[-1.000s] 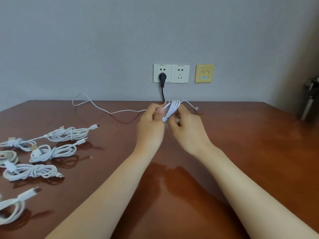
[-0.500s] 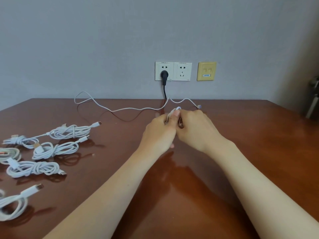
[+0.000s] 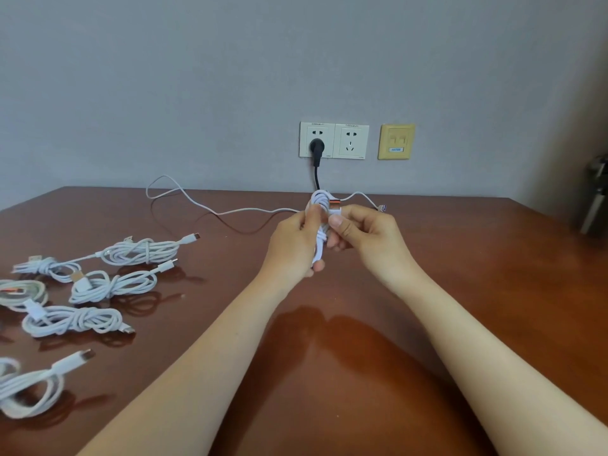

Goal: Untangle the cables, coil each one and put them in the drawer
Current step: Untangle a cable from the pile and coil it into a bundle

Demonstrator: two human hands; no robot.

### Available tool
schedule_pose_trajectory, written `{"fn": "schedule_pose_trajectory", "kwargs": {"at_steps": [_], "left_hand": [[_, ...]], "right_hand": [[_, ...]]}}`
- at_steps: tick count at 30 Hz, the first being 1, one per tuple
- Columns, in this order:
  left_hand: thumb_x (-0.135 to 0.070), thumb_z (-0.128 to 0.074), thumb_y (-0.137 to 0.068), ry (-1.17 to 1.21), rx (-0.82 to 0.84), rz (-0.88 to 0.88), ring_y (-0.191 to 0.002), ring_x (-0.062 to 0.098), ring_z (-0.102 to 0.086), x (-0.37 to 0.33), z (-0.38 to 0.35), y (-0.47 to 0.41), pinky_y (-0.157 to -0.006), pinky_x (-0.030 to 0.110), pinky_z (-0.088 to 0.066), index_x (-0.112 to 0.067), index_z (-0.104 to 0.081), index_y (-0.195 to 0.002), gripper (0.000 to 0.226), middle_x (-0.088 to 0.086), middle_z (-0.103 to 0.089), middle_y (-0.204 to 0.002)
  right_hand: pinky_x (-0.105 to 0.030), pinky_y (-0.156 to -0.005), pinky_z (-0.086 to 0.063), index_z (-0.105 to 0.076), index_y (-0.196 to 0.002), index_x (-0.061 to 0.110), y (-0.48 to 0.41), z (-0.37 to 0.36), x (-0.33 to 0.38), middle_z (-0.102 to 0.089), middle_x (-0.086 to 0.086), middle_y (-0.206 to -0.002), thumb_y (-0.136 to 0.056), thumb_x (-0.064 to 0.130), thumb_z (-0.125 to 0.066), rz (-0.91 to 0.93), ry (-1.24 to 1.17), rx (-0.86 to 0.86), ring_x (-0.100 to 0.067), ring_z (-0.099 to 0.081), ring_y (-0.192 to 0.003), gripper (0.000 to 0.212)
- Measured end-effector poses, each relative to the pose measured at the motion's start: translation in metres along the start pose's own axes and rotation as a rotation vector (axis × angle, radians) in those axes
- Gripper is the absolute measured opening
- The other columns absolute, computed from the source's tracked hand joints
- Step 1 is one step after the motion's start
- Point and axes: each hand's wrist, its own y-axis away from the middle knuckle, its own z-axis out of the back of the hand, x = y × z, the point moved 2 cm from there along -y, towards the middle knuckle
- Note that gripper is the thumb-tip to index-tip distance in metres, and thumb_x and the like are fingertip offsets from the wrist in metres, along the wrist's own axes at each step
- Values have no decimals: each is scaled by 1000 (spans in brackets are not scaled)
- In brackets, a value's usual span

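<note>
The left hand [image 3: 292, 245] is curled round a small upright coil of white cable [image 3: 319, 202], raised above the glossy reddish-brown wooden table [image 3: 460, 291]. The coil's loops show above its thumb and again below, between the fingers. The right hand [image 3: 368, 235] sits just beside it, fingers bent, with thumb and forefinger pinching a white connector with an orange tip [image 3: 334, 205] against the top of the coil.

Beyond both hands a loose thin white cable [image 3: 230, 212] lies on the table. It loops away far to the left of the left hand and ends in a small plug [image 3: 381, 208] just past the right hand's knuckles (whether it joins the held coil is hidden by the hands).

Well to the left of the left forearm lie several coiled white cables [image 3: 112, 286], each bunched and wrapped, apart from one another.

On the grey wall past the hands is a white double wall socket [image 3: 350, 141] with a black plug [image 3: 316, 147] in its left half, its black cord dropping behind the coil. A yellow data plate [image 3: 396, 141] is right of it.
</note>
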Motion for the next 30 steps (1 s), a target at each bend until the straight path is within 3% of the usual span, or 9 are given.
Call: {"fn": "schedule_pose_trajectory", "kwargs": {"at_steps": [4, 8, 12, 15, 17, 21, 25, 30], "left_hand": [[-42, -36, -98, 19, 15, -12, -33, 8, -44, 2, -2, 0, -46, 18, -37, -28, -57, -83, 30, -7, -53, -63], [-36, -38, -98, 20, -15, -18, -33, 6, -45, 7, -3, -3, -47, 20, -41, -22, -52, -87, 23, -5, -55, -67], [-34, -40, -98, 53, -34, -8, -32, 6, -44, 9, -1, -4, -46, 19, -40, -17, -48, -95, 20, -6, -54, -65], [-32, -39, -99, 75, -33, -22, -32, 8, -44, 10, -3, -3, -39, 13, -35, -19, -46, -86, 19, -4, -52, -63], [-30, -38, -100, 91, -30, -38, -32, 10, -43, 10, -5, -3, -36, 12, -32, -23, -45, -81, 22, -3, -51, -61], [-29, -35, -101, 8, 14, -100, -31, 12, -43, 13, -6, -3, -39, 15, -33, -24, -44, -80, 23, -1, -51, -59], [-24, -35, -101, -172, 108, -252, -31, 14, -43, 20, -5, -3, -39, 18, -34, -25, -45, -82, 22, -4, -59, -57], [-32, -37, -100, -278, 223, -304, -41, 21, -47, 22, -4, 1, -52, 29, -45, -30, -51, -92, 16, -9, -64, -61]], "right_hand": [[-19, -54, -43, -61, -78, 21, -1, 0, 1, -53, 16, -45, -96, 11, -48, -45, -49, -127, -1, -44, -44, 24], [-26, -61, -44, -53, -73, 31, 2, -5, -1, -57, 21, -60, -97, 16, -45, 37, 225, -106, 0, -51, -56, 30], [-33, -66, -48, -49, -74, 31, 4, -11, 2, -56, 17, -56, -99, 21, -40, 30, 367, -75, -9, -53, -60, 28], [-42, -70, -52, -57, -79, 24, 3, -10, 1, -57, 11, -58, -98, 24, -40, -52, 402, -59, -21, -55, -60, 25], [-44, -72, -51, -54, -69, 21, 2, -9, 1, -56, 3, -61, -97, 27, -41, -106, 439, -42, -26, -54, -60, 31], [-35, -64, -50, -51, -63, 8, -1, -4, 2, -49, -2, -54, -96, 27, -43, -189, 452, 11, -21, -49, -52, 39], [-16, -42, -41, -56, -57, 12, 0, 3, -3, -49, 5, -43, -94, 24, -45, -330, 450, 141, -13, -51, -39, 41], [-16, -45, -39, -53, -48, 15, 0, 13, -9, -47, 5, -43, -91, 24, -57, -475, 365, 182, -7, -49, -40, 43]]}}
